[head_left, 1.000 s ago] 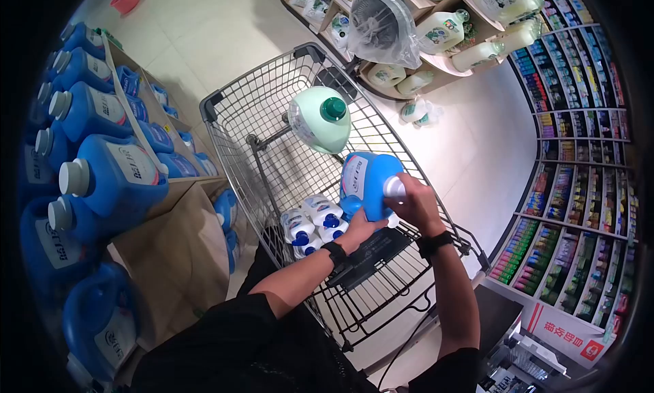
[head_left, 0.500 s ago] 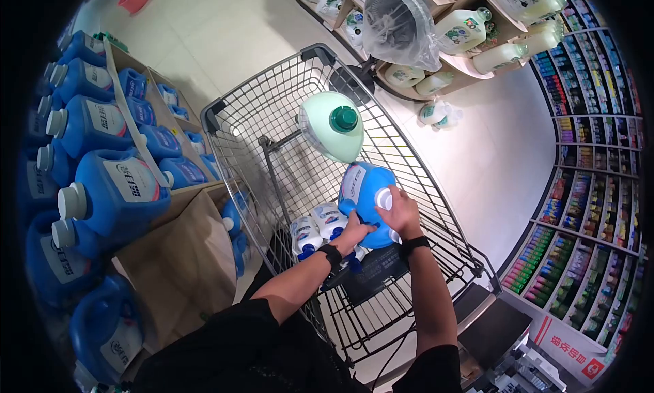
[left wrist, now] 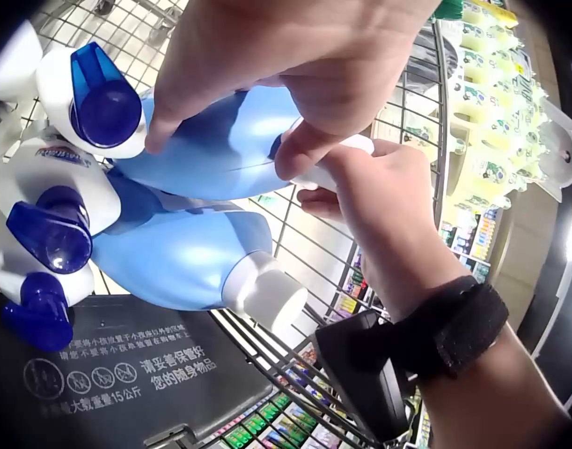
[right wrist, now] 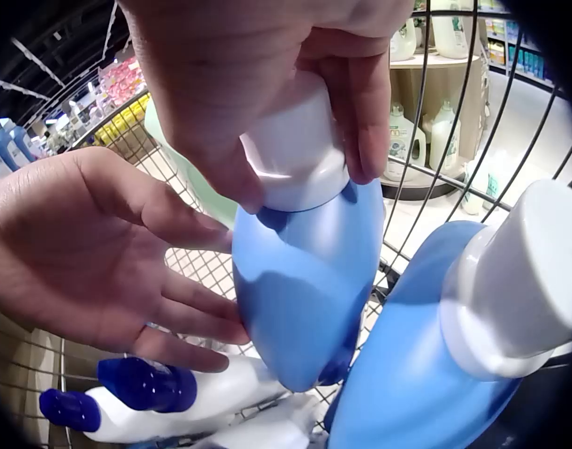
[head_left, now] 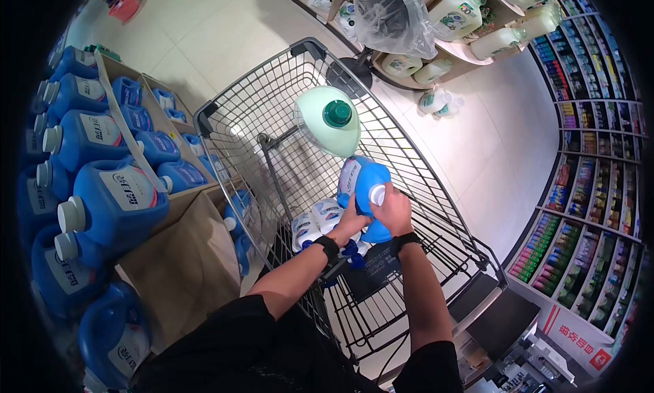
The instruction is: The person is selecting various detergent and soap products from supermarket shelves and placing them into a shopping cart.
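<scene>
My right hand (head_left: 395,212) grips the white cap (right wrist: 295,140) of a blue detergent bottle (right wrist: 309,290) in the cart. My left hand (head_left: 347,222) is at the bottle's side, with nearly straight fingers reaching its wall in the right wrist view. A second blue detergent bottle (left wrist: 188,257), also white-capped, lies alongside, nearer the cart handle. White bottles with dark blue tops (left wrist: 57,178) are grouped to the left of the blue pair. Farther forward is a big pale green bottle (head_left: 320,130) with a green cap (head_left: 337,113).
The wire shopping cart (head_left: 436,168) surrounds the bottles, with a black printed panel (left wrist: 127,374) by its handle. Blue jugs (head_left: 112,195) crowd a stand at left. A bagged bin (head_left: 395,18) and shelves of pale bottles (head_left: 456,18) are ahead right; a long stocked shelf (head_left: 586,168) curves at right.
My right hand, still on the cap, has moved slightly left, bringing the two hands closer together. The second blue bottle shows more beside the held one.
</scene>
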Available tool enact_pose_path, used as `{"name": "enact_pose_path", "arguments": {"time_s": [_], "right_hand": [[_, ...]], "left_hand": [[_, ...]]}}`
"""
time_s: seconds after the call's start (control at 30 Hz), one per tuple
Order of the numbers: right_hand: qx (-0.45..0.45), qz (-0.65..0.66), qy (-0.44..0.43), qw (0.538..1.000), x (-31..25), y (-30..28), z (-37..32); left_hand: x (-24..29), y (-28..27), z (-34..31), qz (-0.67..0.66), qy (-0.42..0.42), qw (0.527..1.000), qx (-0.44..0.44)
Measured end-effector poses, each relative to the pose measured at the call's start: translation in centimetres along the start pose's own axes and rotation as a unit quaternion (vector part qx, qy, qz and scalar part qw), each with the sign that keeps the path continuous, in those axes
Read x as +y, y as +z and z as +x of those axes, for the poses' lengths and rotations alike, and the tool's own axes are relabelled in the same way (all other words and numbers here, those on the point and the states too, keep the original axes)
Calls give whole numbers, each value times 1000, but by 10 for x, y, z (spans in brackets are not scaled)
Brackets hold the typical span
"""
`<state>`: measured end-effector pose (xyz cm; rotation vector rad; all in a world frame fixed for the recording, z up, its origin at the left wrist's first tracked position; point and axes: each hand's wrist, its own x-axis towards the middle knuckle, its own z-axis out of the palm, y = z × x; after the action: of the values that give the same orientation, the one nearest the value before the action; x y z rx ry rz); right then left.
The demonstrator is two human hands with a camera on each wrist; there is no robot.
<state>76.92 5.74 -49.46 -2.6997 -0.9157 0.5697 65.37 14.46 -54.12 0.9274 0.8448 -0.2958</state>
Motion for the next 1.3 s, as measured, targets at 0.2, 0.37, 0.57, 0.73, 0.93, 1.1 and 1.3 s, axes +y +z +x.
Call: {"name": "enact_pose_path", "arguments": {"time_s": [0.2,0.37,0.57,0.73,0.93,1.1,1.3], "right_hand": [[-36,61,35,997,1,-14,5],[-78,73,61,992,0,-91,-48],[-71,193,60,977,-33,-267,-213],[-24,218,102,970,-26,-315,-343],[133,147,-78,977,43,-191,-427],[205,76,-160,963,70,-115,-445],[288,115,-191,931,72,-86,-428]], "left_hand": [[-9,-7,11,66,12,998,4],[42,5,-50,137,24,990,-27],[24,37,-99,191,92,977,-24],[38,77,-197,305,160,922,-178],[-31,124,-348,481,229,798,-281],[-123,149,-406,472,321,762,-306],[-169,160,-416,569,406,710,-81]]}}
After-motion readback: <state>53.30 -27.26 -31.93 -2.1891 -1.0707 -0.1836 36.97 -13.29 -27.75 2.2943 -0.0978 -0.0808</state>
